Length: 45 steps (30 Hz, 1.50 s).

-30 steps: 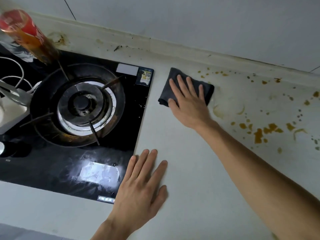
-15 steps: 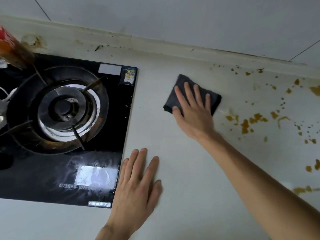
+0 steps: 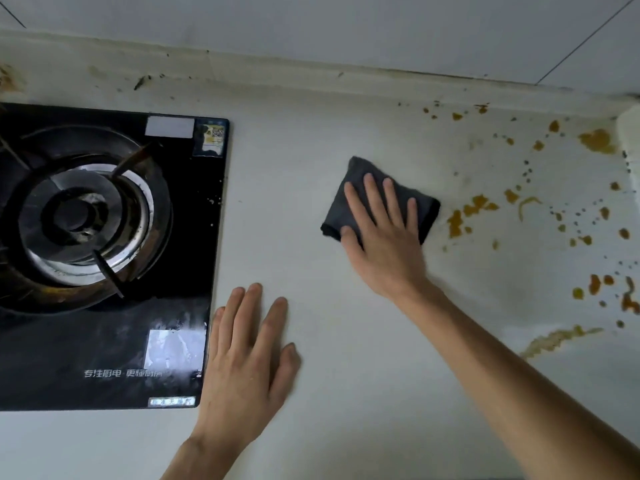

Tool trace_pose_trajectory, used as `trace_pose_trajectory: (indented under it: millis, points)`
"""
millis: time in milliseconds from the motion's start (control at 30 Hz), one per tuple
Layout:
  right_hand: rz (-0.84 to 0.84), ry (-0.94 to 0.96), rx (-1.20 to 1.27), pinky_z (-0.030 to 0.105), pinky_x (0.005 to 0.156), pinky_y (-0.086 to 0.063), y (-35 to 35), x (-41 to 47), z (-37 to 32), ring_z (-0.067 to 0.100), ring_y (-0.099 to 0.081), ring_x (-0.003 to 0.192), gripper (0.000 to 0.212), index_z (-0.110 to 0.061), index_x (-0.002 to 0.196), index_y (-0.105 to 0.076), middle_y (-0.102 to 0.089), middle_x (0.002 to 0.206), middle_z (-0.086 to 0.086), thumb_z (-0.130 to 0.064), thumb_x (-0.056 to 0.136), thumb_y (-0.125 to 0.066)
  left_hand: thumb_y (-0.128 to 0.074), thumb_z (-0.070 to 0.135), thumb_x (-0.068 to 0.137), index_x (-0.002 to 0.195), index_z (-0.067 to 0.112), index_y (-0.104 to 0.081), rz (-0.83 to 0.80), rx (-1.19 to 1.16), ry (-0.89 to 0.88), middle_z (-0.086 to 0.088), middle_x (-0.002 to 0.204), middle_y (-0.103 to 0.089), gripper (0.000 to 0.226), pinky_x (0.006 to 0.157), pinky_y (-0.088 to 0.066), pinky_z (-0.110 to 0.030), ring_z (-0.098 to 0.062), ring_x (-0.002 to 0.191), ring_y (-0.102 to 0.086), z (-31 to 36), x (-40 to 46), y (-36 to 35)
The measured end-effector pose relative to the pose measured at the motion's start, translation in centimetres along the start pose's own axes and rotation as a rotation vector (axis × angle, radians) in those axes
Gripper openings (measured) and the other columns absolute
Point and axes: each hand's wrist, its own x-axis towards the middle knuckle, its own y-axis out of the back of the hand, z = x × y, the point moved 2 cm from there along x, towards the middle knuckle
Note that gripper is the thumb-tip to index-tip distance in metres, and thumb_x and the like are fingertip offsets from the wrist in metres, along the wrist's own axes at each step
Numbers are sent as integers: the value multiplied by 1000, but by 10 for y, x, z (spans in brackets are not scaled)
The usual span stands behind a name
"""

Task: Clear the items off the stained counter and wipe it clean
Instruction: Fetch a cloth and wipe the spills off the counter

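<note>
Head view:
- Right hand (image 3: 382, 237) laid flat on folded dark grey cloth (image 3: 420, 206), fingers (image 3: 372, 194) straight and slightly spread, palm down, nothing gripped
- Cloth positioned on white counter (image 3: 346, 341), mid-depth, well apart from right edge of black glass hob (image 3: 104, 358)
- Right border of cloth located just beside nearest orange-brown stains (image 3: 457, 221)
- Stains scattered across right portion of counter as blotches and small drops, extending to rear ledge (image 3: 311, 69) and toward right frame edge
- Longer smeared streak (image 3: 557, 339) present near front right, beyond right forearm
- Left hand (image 3: 247, 362) placed flat on counter, palm down, fingers straight and together, thumb out to the right; nothing held
- Little-finger side of left hand positioned against right edge of hob, near its front corner
- Gas burner (image 3: 74, 216) with metal ring and pan-support prongs seated in hob, left of centre
- Sticker with code (image 3: 213, 138) fixed at rear right corner of hob
- White lettering printed along front of hob glass
- Dark specks and brown grime visible along rear ledge behind hob
- Pale tiled wall (image 3: 346, 22) located above ledge
</note>
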Motion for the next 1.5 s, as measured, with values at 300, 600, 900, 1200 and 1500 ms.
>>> trace_pose_trajectory:
  millis: [300, 600, 900, 1200, 1500]
  points:
    - [-26, -234, 38, 58, 126, -1, 11, 28, 52, 22, 5, 159, 65, -36, 163, -5, 2, 172, -4, -48, 101, -22, -60, 37, 95, 151, 17, -54, 19, -27, 6, -13, 167, -32, 60, 126, -27, -59, -41, 157, -27, -1, -1, 0]
    - [-13, 64, -59, 55, 126, -9, -5, -101, 70, 19, -4, 159, 68, -37, 162, -18, -9, 172, -8, -52, 99, -35, -58, 51, 92, 152, 33, -49, -49, -81, 86, 5, 172, -23, 63, 130, -19, -37, -21, 163, -18, -6, 1, 3]
    - [-15, -260, 29, 58, 126, -1, 13, 1, 87, 23, 6, 159, 65, -37, 163, -5, 3, 172, -5, -49, 102, -24, -61, 39, 88, 146, 27, -54, -35, -61, 40, -4, 165, -32, 59, 120, -38, -58, -33, 153, -30, 26, 24, 13]
    - [-25, 135, -34, 54, 126, -10, 7, -45, 134, 15, -1, 159, 67, -45, 161, -13, -5, 171, -14, -53, 99, -36, -43, 42, 103, 151, 17, -45, -122, 137, -150, -12, 163, -36, 54, 123, -27, -55, -38, 153, -30, 97, 152, -22]
    - [38, -38, 17, 58, 125, -2, 15, 66, 97, 24, -1, 159, 65, -40, 162, -14, -7, 172, -5, -52, 100, -27, -41, 49, 104, 158, 22, -41, -62, 196, -121, -10, 169, -31, 60, 128, -19, -59, -32, 161, -21, 92, 152, -42]
